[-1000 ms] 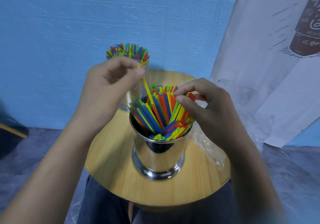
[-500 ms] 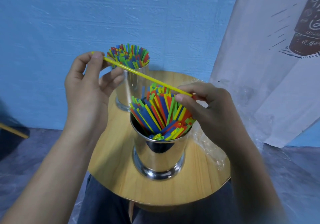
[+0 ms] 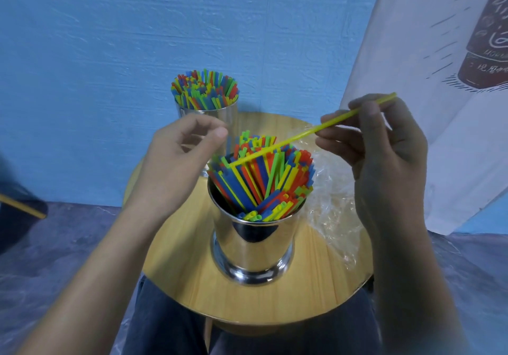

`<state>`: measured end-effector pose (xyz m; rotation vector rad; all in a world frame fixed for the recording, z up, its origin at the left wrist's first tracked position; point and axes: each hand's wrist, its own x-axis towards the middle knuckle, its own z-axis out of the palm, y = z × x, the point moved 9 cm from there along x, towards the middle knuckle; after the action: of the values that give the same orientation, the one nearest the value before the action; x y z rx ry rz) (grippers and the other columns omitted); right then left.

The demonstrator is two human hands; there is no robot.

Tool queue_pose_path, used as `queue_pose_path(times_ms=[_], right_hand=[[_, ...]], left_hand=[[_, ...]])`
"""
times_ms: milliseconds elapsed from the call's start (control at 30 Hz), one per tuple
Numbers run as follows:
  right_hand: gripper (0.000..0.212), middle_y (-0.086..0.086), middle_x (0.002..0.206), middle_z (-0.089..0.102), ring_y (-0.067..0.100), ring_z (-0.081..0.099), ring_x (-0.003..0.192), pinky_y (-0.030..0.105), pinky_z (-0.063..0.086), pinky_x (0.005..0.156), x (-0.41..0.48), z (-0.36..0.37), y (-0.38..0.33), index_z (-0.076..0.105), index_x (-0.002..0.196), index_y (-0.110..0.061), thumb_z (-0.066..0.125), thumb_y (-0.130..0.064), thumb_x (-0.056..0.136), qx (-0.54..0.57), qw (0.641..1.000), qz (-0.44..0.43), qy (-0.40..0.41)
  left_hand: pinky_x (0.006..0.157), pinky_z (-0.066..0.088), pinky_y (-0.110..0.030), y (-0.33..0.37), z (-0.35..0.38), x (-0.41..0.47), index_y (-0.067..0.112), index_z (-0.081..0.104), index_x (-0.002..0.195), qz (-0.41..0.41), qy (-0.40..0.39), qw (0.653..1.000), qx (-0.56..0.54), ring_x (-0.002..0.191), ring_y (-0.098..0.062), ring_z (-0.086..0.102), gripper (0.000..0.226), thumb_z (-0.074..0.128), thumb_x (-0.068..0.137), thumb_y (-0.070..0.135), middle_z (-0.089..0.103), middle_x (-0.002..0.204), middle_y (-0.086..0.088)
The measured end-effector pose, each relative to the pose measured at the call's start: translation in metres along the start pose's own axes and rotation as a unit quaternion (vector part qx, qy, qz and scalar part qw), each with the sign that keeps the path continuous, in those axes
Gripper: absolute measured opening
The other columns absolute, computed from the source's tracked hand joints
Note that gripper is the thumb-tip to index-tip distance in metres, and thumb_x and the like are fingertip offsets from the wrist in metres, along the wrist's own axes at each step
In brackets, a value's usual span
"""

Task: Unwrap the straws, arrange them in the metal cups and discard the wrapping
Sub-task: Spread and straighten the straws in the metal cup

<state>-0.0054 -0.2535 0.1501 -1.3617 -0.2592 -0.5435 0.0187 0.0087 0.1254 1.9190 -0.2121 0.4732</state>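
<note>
My right hand (image 3: 382, 146) pinches a single yellow straw (image 3: 299, 135) that slants down to the left, its low end resting on the bundle of coloured straws (image 3: 264, 179) in the near metal cup (image 3: 253, 244). My left hand (image 3: 181, 157) hovers just left of that bundle, fingers curled loosely, holding nothing. A second metal cup (image 3: 231, 113) full of straws (image 3: 204, 89) stands behind it, partly hidden by my left hand. Clear plastic wrapping (image 3: 332, 203) lies crumpled on the table to the right of the near cup.
Both cups stand on a small round wooden table (image 3: 187, 277) over my lap. A blue wall is behind. A white printed cloth (image 3: 439, 80) hangs at the right. A dark object with a yellow stripe (image 3: 19, 209) lies at the left on the grey floor.
The yellow straw was pulled out of the near cup by my left hand, held by both hands, then passed to my right hand, which moved up and right. My left hand let go.
</note>
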Motion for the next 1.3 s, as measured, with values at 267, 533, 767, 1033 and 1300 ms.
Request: queue_pose_path(times_ms=[267,533,767,1033,1300], right_hand=[[0.016,0.004,0.081,0.072,0.026,0.074,0.068,0.033,0.059,0.064,-0.002,0.001,-0.011,0.053,0.107,-0.005,0.039,-0.013,0.111,-0.048,0.999,-0.023,0.005],[0.017,0.003,0.081,0.071,0.027,0.072,0.067,0.035,0.06,0.064,-0.001,-0.012,-0.011,0.053,0.107,-0.005,0.039,-0.015,0.111,-0.055,0.997,-0.03,0.045],[0.012,-0.006,0.083,0.065,0.012,0.068,0.077,0.033,0.059,0.072,-0.006,0.021,0.0,0.065,0.109,-0.018,0.056,-0.011,0.104,-0.213,0.971,-0.07,-0.088],[0.01,-0.018,0.096,0.07,0.01,0.064,0.101,0.042,0.056,0.084,-0.011,0.034,0.012,0.074,0.101,-0.032,0.065,-0.031,0.097,-0.322,0.928,-0.084,-0.166],[0.018,-0.014,0.102,0.072,0.014,0.066,0.107,0.048,0.054,0.086,-0.012,0.033,0.026,0.078,0.094,-0.024,0.063,-0.035,0.096,-0.29,0.933,-0.05,-0.209]], left_hand=[[0.085,0.04,-0.008,0.019,0.03,-0.004,0.04,0.07,0.115,0.051,-0.151,0.986,0.052,0.107,-0.001,0.058,0.028,0.066,0.088,0.043,0.067,0.111,0.021],[0.084,0.042,-0.017,0.016,0.033,0.006,0.038,0.073,0.106,0.075,-0.142,0.984,0.078,0.102,-0.008,0.059,0.022,0.069,0.085,0.037,0.066,0.103,0.017],[0.099,0.046,-0.039,0.019,0.034,0.011,0.044,0.07,0.097,0.094,-0.146,0.978,0.112,0.104,-0.005,0.059,0.014,0.069,0.083,0.044,0.067,0.1,0.025],[0.092,0.048,-0.03,0.023,0.039,0.021,0.037,0.072,0.102,0.099,-0.212,0.962,0.141,0.099,0.001,0.058,0.024,0.07,0.08,0.047,0.069,0.103,0.015],[0.089,0.046,-0.027,0.024,0.046,0.02,0.038,0.076,0.099,0.095,-0.229,0.959,0.137,0.097,-0.004,0.057,0.023,0.066,0.08,0.047,0.061,0.097,0.01]])
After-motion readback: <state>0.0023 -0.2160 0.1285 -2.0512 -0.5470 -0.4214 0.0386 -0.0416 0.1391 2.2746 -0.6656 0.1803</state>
